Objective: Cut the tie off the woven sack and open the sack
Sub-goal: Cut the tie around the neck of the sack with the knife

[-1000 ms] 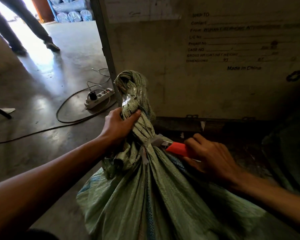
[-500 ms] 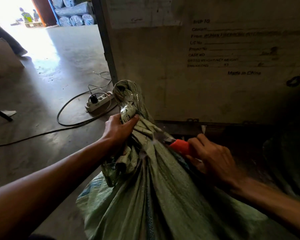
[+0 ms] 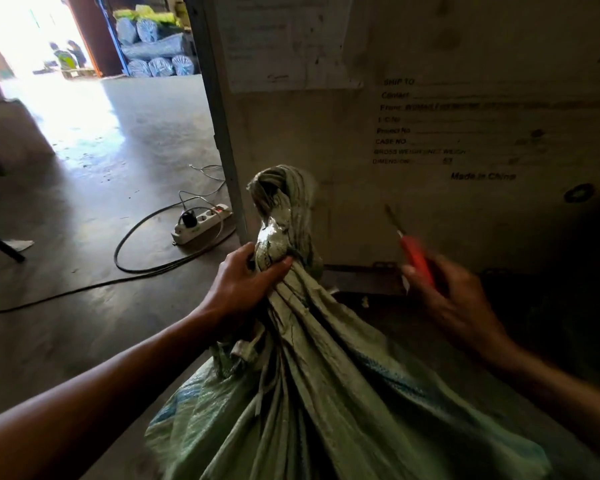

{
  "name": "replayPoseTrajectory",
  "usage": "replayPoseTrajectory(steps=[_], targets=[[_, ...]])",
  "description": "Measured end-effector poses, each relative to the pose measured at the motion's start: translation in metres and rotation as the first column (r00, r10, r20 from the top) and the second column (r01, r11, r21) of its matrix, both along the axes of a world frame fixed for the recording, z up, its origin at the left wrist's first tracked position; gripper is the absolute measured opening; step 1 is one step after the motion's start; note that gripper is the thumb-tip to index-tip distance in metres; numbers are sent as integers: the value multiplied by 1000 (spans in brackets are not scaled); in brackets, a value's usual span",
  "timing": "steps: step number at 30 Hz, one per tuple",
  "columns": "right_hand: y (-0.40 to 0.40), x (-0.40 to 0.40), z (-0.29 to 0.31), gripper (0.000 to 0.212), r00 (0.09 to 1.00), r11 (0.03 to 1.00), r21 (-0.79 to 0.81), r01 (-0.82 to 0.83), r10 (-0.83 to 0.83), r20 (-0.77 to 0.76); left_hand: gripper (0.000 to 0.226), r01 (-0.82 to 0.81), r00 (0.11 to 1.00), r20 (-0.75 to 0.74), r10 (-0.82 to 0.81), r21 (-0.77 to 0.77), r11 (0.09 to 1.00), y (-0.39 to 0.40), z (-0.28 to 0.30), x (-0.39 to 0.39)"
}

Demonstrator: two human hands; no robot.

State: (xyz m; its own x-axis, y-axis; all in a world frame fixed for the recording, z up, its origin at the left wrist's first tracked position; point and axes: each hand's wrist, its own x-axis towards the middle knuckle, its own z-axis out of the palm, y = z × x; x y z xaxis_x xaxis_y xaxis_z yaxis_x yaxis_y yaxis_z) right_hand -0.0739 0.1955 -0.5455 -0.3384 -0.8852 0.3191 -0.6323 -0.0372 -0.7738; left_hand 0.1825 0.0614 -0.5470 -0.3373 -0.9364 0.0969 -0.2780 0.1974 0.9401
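Note:
A green woven sack (image 3: 326,393) stands on the floor in front of me, its mouth gathered into a twisted neck (image 3: 281,209) that rises upright. My left hand (image 3: 246,285) grips that neck just below a shiny taped patch. To the right, clear of the sack, my right hand (image 3: 451,299) holds a red-handled utility knife (image 3: 414,252) with its blade pointing up and left. A pale strip of tie (image 3: 243,351) hangs loose below my left hand. I see no tie wrapped around the neck now.
A large wooden shipping crate (image 3: 430,133) with printed labels stands right behind the sack. A white power strip (image 3: 201,225) and black cables (image 3: 136,265) lie on the concrete floor to the left. Bundled rolls (image 3: 160,53) and two people stand far back by the bright doorway.
My right hand has pulled the knife away from the sack's neck, up and to the right. The pale tie that circled the neck is gone from there. My left hand keeps its grip.

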Motion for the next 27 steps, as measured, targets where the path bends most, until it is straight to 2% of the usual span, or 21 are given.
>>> replayPoseTrajectory(steps=[1, 2, 4, 7, 9, 11, 14, 15, 16, 17, 19, 22, 25, 27], targets=[[-7, 7, 6, 32, 983, 1000, -12, 29, -26, 182, 50, 15, 1000, 17, -15, -16, 1000, 3, 1, -4], [-15, 15, 13, 26, 956, 998, -14, 63, -56, 287, 51, 28, 999, 31, -27, -30, 999, 6, 2, -9], [-26, 35, 24, 16, 915, 998, -6, 64, -56, 400, 51, 47, 996, 81, -43, -54, 997, 16, 4, -18], [-37, 61, 33, 26, 775, 995, -34, -89, 91, 625, 60, 102, 971, 226, -74, -114, 988, 30, 7, -27], [-40, 68, 38, 32, 710, 994, -65, -93, 111, 695, 62, 140, 969, 216, -122, -73, 987, 31, 13, -26], [-44, 67, 39, 31, 697, 993, -77, -92, 119, 707, 66, 119, 981, 169, -101, -98, 988, 28, 23, -22], [-43, 67, 37, 20, 714, 979, -93, -179, 194, 672, 67, -123, 985, 83, 149, -264, 957, 17, 43, -17], [-42, 68, 36, 15, 729, 974, -76, -213, 210, 651, 66, -172, 983, 25, 183, -233, 957, 13, 49, -16], [-41, 69, 36, 11, 734, 968, -57, -243, 222, 641, 67, -147, 989, -20, 146, -165, 975, 10, 53, -17], [-40, 70, 36, 8, 733, 963, -41, -267, 230, 640, 68, -75, 996, -63, 70, -88, 993, 8, 56, -18], [-38, 71, 37, 13, 736, 954, -14, -298, 239, 634, 50, 34, 991, -132, -38, -36, 999, 9, 54, -23], [-33, 68, 40, 27, 804, 966, 62, -249, 171, 569, 22, -48, 994, -104, 36, -120, 992, 7, 44, -24], [-22, 62, 41, 14, 929, 970, 138, -203, 146, 339, 16, -124, 985, -130, 114, -75, 989, -3, 32, -14], [-12, 62, 44, 15, 925, 942, 189, -279, 210, 317, 16, -154, 973, -175, 150, -7, 988, -7, 27, -9]])
